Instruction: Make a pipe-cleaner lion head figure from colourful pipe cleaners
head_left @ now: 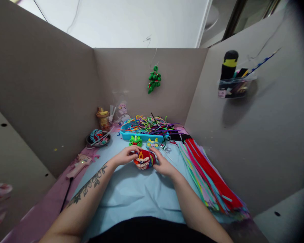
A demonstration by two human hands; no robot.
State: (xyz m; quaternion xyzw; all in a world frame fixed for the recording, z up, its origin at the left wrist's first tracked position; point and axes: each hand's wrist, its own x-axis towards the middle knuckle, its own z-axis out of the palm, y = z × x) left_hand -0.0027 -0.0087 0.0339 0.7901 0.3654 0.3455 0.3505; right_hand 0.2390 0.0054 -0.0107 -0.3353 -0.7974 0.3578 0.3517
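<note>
A red fuzzy pipe-cleaner figure (143, 160) with an orange loop, cream-white trim like teeth and rainbow stripes on its right side sits in front of me, between both hands. My left hand (125, 155) is closed at its upper left side, thumb and fingers against it. From the right, my right hand (163, 164) curves its fingers round the striped side. Just behind it are a green pipe-cleaner head (135, 141) and a blue and yellow one (152, 143). Scissors (166, 149) lie to the right of these.
A blue tray (142, 136) heaped with loose pipe cleaners stands at the back. Bundles of long pipe cleaners (207, 172) lie along the right. At left are a dark bowl (105, 143) and a glue gun (80, 165) with a cord. Grey panels (147, 101) enclose the table.
</note>
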